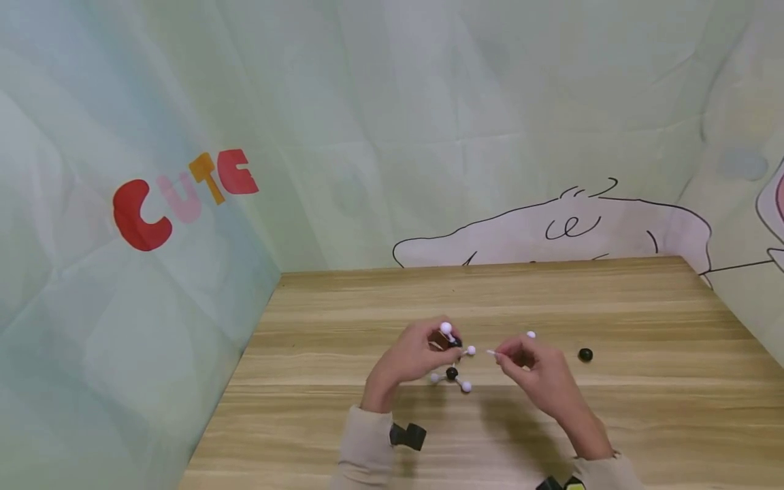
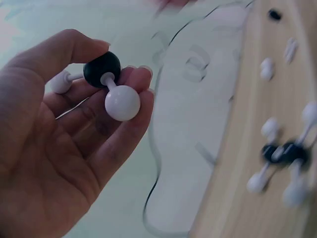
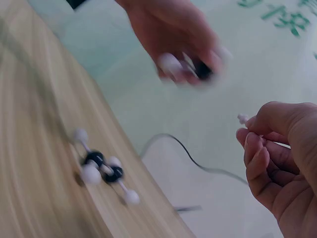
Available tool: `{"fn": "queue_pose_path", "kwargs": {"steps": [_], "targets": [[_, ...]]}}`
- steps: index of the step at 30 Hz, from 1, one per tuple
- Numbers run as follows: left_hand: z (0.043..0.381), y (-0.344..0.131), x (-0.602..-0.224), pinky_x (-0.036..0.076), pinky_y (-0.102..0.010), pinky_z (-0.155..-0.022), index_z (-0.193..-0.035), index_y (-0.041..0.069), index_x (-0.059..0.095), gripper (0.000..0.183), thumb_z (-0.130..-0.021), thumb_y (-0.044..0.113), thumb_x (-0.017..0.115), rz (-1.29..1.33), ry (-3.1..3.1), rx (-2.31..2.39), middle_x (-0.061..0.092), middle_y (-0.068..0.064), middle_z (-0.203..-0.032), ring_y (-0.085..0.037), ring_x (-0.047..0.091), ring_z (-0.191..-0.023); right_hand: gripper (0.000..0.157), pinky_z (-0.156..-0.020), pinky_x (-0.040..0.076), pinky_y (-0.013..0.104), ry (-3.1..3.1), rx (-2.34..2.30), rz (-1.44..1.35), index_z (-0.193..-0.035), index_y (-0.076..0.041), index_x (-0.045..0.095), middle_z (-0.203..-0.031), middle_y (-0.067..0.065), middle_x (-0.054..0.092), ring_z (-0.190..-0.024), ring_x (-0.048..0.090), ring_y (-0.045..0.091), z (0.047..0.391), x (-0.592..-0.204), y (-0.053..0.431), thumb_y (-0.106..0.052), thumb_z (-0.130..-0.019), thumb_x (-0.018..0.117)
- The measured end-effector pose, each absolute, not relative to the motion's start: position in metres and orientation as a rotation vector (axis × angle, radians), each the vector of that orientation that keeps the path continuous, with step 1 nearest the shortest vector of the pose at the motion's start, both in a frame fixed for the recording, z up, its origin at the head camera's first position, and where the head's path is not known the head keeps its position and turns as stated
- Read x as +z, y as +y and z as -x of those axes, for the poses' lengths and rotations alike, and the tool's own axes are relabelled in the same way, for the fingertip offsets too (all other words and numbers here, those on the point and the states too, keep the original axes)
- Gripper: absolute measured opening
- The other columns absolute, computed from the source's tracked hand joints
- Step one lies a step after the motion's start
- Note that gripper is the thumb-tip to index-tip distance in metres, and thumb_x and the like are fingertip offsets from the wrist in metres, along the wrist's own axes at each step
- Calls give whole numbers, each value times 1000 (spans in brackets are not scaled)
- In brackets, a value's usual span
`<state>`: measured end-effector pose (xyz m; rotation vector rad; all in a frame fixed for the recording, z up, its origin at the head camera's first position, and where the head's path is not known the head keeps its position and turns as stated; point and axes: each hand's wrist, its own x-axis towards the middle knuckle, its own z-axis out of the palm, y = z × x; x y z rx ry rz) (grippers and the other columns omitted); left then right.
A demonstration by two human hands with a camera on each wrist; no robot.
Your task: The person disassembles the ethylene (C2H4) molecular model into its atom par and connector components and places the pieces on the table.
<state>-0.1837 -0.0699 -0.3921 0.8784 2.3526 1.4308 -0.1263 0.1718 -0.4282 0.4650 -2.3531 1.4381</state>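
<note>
In the left wrist view, my left hand (image 2: 54, 144) grips a ball-and-stick model piece: a black ball (image 2: 102, 69) with white balls (image 2: 122, 103) joined to it by short white sticks. Across a small gap, my right hand (image 1: 545, 378) pinches a small white connector stick (image 3: 242, 119) between thumb and fingers, its tip pointing toward the held piece. Below the left hand, a second molecular model (image 3: 94, 159) rests on the table, with two black balls linked together and several white balls around them. The left hand hides part of it in the head view.
A loose black ball (image 1: 585, 354) lies on the wooden table (image 1: 306, 395) to the right of my right hand. Beyond that hand a white ball (image 1: 531, 335) shows. Small white pieces (image 2: 290, 49) lie farther along. Printed cloth (image 1: 367, 170) hangs behind and at the left.
</note>
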Motion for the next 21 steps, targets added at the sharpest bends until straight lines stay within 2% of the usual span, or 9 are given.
{"fn": "queue_pose_path", "kwargs": {"steps": [4, 7, 11, 15, 21], "targets": [[191, -98, -386, 55, -36, -71, -98, 7, 63, 12, -88, 9, 68, -766, 2430, 1564, 68, -9, -88, -14, 63, -78, 9, -54, 48, 19, -2344, 1384, -275, -87, -8, 68, -80, 8, 69, -64, 58, 2, 123, -429, 201, 0, -83, 71], [193, -107, -381, 55, -41, -71, -100, 7, 63, 14, -89, 13, 67, -765, 2438, 1571, 69, -10, -87, -16, 65, -79, 8, -54, 47, 17, -2375, 1293, -195, -90, -7, 68, -79, 8, 68, -62, 58, 4, 124, -429, 215, -4, -84, 71], [192, -104, -379, 54, -33, -72, -103, 9, 63, 18, -90, 21, 67, -773, 2429, 1514, 69, -7, -90, -15, 65, -82, 10, -55, 48, 16, -2402, 1232, -194, -92, -6, 69, -78, 7, 69, -62, 59, 1, 127, -435, 217, -3, -83, 72], [189, -98, -381, 52, -26, -72, -102, 10, 64, 16, -90, 20, 68, -731, 2454, 1481, 69, -5, -91, -14, 64, -84, 13, -55, 49, 16, -2452, 1187, -193, -91, -3, 68, -79, 9, 71, -63, 62, 2, 131, -445, 212, 3, -81, 72], [187, -91, -381, 51, -27, -74, -104, 9, 64, 16, -89, 14, 67, -686, 2470, 1445, 69, -6, -95, -19, 63, -90, 8, -57, 48, 21, -2685, 1158, -56, -92, -2, 65, -82, 10, 71, -67, 61, 10, 135, -462, 205, -2, -85, 68]]}}
